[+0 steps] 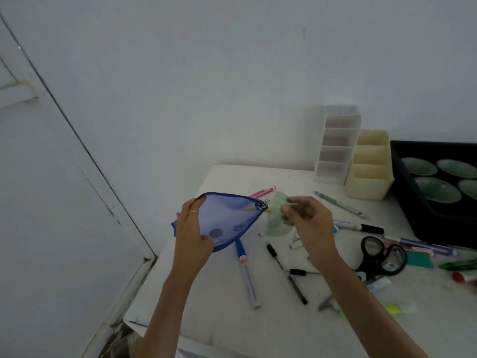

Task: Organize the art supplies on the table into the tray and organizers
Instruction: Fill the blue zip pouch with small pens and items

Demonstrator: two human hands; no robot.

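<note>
My left hand holds a blue mesh zip pouch up above the white table, its mouth turned to the right. My right hand pinches a pale green translucent dish just beside the pouch's zipper end. Loose on the table lie a blue-capped marker, thin black pens, black-handled scissors, a green pen, a pink pen and a yellow highlighter.
A white tiered organizer and a cream divided organizer stand at the table's back. A black tray holding several green dishes sits at the right. The wall is close behind; the table's left edge drops to the floor.
</note>
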